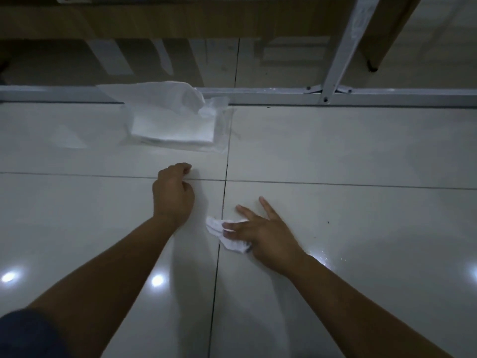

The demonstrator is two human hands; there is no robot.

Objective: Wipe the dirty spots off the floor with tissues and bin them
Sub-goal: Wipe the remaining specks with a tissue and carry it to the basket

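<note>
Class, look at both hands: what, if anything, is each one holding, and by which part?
The right hand pinches a crumpled tissue near its middle, with two fingers stretched out. The left hand is curled and holds nothing visible.

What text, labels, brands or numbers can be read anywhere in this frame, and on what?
None can be read.
Tissue pack: clear wrapper, no print visible.
Crumpled tissue under the right hand: faint grey marks, too blurred to tell if they are print.
Metal frame leg: pale marks on its plastic wrapping, too blurred to read.
Left hand: nothing written.
</note>
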